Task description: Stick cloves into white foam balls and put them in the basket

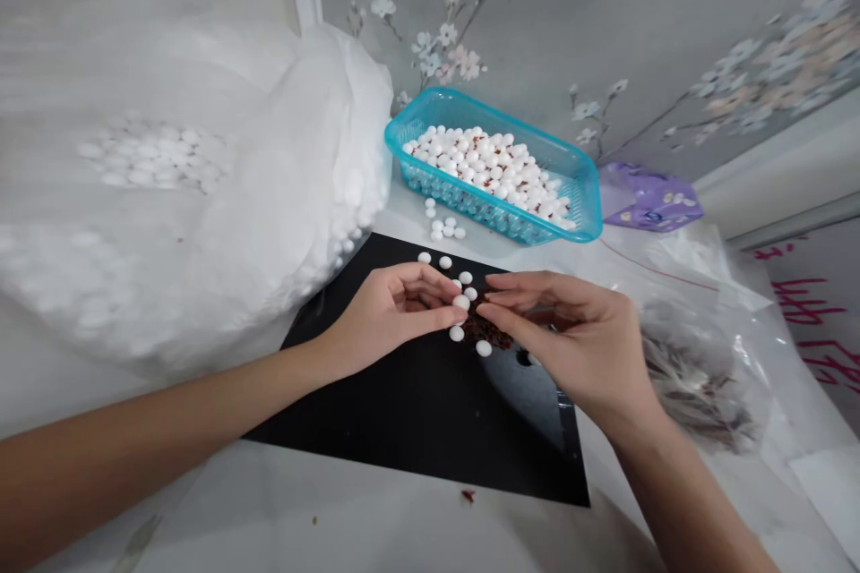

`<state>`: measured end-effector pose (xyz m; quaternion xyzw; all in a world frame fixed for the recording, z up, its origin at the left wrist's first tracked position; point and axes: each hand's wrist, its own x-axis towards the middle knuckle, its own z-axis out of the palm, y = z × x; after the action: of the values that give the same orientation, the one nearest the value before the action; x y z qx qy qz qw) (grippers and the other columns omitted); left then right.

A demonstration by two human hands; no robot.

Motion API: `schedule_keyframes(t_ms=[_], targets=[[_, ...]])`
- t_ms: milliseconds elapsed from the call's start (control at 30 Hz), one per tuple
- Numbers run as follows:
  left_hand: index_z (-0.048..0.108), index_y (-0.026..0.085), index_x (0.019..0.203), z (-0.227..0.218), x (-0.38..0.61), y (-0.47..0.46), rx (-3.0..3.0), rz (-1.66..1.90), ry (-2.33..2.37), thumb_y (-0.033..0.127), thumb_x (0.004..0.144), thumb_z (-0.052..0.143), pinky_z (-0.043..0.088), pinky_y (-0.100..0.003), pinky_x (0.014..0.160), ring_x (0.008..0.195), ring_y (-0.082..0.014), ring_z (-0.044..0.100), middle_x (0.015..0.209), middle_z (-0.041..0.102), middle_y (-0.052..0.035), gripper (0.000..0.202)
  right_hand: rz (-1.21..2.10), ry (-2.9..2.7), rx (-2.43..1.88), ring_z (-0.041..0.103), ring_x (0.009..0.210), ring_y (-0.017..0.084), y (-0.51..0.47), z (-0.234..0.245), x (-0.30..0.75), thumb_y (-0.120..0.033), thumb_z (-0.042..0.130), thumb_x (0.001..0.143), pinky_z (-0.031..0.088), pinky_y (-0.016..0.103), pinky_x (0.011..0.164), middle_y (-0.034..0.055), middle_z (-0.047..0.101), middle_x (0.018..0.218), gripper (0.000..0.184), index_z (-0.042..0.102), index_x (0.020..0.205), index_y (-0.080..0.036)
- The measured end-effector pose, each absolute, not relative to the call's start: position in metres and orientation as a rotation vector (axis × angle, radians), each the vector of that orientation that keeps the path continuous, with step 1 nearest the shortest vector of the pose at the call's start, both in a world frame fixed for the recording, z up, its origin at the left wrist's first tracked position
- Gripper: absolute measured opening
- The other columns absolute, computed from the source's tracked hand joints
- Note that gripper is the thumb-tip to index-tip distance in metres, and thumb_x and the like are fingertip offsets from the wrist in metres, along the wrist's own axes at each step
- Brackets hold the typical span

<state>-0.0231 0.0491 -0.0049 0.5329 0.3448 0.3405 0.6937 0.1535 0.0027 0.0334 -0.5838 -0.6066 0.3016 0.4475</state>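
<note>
A single white bead (460, 302) is pinched between the thumb and fingertips of the left hand (393, 313), just above the black mat (417, 412). The right hand (571, 331) is brought tip to tip against it, its thumb and forefinger drawn close together; whether anything is clamped between them cannot be told, since the contact is hidden by the fingers themselves. A small heap of reddish-brown bits (487, 331) lies on the mat directly beneath the meeting fingertips, and several loose beads (456, 333) are scattered around it. The chief risk is judged to be a slip. The bead is smooth and rounded and held only at the fingertips, so with uneven pressure it could be squeezed out and sent rolling across the mat towards the table edge. The brown heap could be scattered by a low sweep of either palm, and one brown fragment (468, 495) already lies off the mat. The loose beads near the knuckles could be nudged away in the same manner. The blue basket (584, 197), filled with beads and brown flecks, stands well behind the hands. The big white sack (167, 179) bulges close to the left wrist and could be caught by the forearm.
</note>
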Motion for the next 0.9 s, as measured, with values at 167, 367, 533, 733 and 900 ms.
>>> schedule_keyframes(t_ms=[167,367,533,733,900], targets=[[0.068,0.015,0.083,-0.006,-0.024,0.052,1.024,0.689,0.677,0.023,0.069,0.075,0.05,-0.022,0.069,0.068,-0.0102,0.065,0.074,0.07,-0.0001,0.018,0.419,-1.685,-1.468,0.065,0.056,0.011,-0.004,0.036,0.151,-0.018,0.065,0.077,0.056,0.023,0.054,0.001,0.073,0.079,0.019,0.068,0.096,-0.022],[0.068,0.015,0.086,-0.007,-0.025,0.055,0.961,0.62,0.634,0.023,0.073,0.072,0.051,-0.021,0.069,0.069,-0.0098,0.065,0.078,0.071,-0.002,0.016,0.06,-1.812,-1.385,0.056,0.045,0.008,-0.009,0.031,0.145,-0.012,0.061,0.08,0.047,0.021,0.043,-0.0003,0.071,0.078,0.022,0.057,0.097,-0.024],[0.066,0.014,0.076,-0.007,-0.025,0.055,0.925,0.624,0.662,0.02,0.07,0.074,0.051,-0.022,0.07,0.066,-0.0092,0.065,0.073,0.071,-0.0003,0.012,-0.09,-1.832,-1.367,0.05,0.039,0.007,-0.009,0.025,0.142,-0.012,0.061,0.079,0.043,0.021,0.042,-0.0041,0.065,0.06,0.018,0.056,0.093,-0.024],[0.065,0.014,0.073,-0.007,-0.024,0.054,0.909,0.636,0.656,0.02,0.07,0.074,0.052,-0.022,0.07,0.066,-0.009,0.066,0.073,0.071,0.0002,0.011,-0.118,-1.864,-1.355,0.051,0.039,0.007,-0.008,0.02,0.14,-0.01,0.06,0.079,0.044,0.02,0.045,-0.0061,0.061,0.054,0.018,0.057,0.091,-0.023],[0.066,0.013,0.072,-0.006,-0.023,0.055,0.897,0.639,0.693,0.022,0.067,0.076,0.053,-0.025,0.071,0.065,-0.0104,0.066,0.072,0.07,-0.0007,0.014,0.003,-1.786,-1.379,0.051,0.041,0.007,-0.008,0.016,0.14,-0.012,0.061,0.078,0.044,0.02,0.042,-0.0039,0.065,0.061,0.017,0.057,0.09,-0.023]])
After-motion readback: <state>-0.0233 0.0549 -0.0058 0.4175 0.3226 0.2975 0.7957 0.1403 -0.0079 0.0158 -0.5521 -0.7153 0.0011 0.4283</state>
